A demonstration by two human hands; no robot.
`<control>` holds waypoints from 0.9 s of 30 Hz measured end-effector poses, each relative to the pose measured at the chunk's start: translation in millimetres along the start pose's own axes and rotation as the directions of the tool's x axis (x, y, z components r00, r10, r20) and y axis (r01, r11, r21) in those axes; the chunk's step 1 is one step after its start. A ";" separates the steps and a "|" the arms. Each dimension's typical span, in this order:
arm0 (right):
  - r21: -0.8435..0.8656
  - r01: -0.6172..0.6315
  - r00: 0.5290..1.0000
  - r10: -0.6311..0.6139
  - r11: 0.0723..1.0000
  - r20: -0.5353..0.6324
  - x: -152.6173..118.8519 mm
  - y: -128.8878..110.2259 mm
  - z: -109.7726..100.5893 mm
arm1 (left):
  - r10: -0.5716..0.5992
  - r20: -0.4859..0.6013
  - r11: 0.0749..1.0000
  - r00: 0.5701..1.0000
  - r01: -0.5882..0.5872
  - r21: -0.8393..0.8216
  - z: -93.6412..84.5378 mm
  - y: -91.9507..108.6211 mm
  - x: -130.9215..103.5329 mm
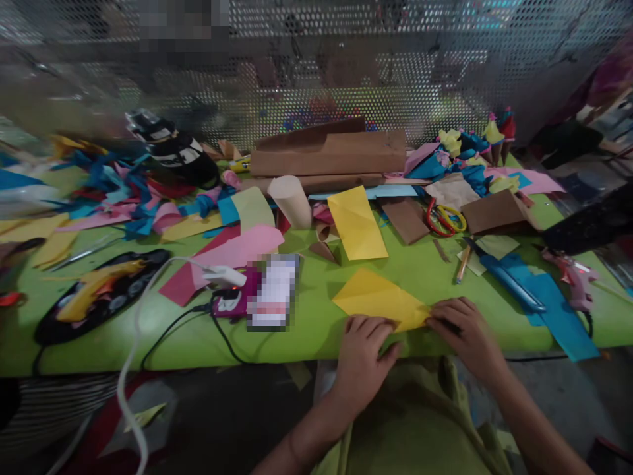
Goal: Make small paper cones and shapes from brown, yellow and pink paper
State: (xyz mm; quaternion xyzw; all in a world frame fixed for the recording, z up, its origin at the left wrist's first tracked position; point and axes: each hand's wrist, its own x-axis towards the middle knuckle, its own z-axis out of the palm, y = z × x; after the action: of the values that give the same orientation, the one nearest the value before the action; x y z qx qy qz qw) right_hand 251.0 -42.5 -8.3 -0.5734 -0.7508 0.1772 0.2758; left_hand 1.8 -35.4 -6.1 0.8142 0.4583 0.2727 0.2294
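Observation:
A yellow sheet of paper (378,295) lies at the front edge of the green table, its near edge under my fingers. My left hand (368,349) rests on the left part of that near edge, fingers curled over the paper and thumb out to the right. My right hand (462,333) pinches the sheet's right corner between bent fingers and thumb. Just beyond lies a second yellow sheet (359,224), creased and flat. The underside of the held paper is hidden.
Right of the hands lie a blue box cutter (514,284), a pencil (463,264), scissors (440,221) and a pink glue gun (573,277). On the left are a phone (273,292), a purple power strip (232,302) and a white cable (129,376). Paper scraps line the back.

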 end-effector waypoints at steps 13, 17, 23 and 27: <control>-0.198 -0.132 0.991 0.122 0.971 -0.062 8.8 -7.7 18.1 | -0.139 -0.027 0.958 0.990 0.142 0.249 4.6 2.6 15.2; -0.195 -0.147 0.989 0.137 0.970 -0.060 8.9 -9.7 18.0 | -0.166 0.006 0.941 0.986 0.157 0.300 1.9 3.6 20.8; -0.187 -0.161 0.986 0.150 0.969 -0.073 9.6 -10.4 18.6 | -0.174 0.032 0.924 0.984 0.152 0.352 0.4 6.1 26.3; -0.186 -0.169 0.985 0.160 0.968 -0.062 9.7 -8.7 19.9 | -0.183 0.042 0.921 0.982 0.156 0.356 0.6 6.3 26.8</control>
State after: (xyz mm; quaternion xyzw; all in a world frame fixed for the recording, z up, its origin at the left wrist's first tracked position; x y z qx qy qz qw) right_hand 230.2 -34.7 -16.8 -0.6615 -0.7076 0.1131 0.2214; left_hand 17.7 -15.1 3.6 0.8089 0.5595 0.1352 0.1198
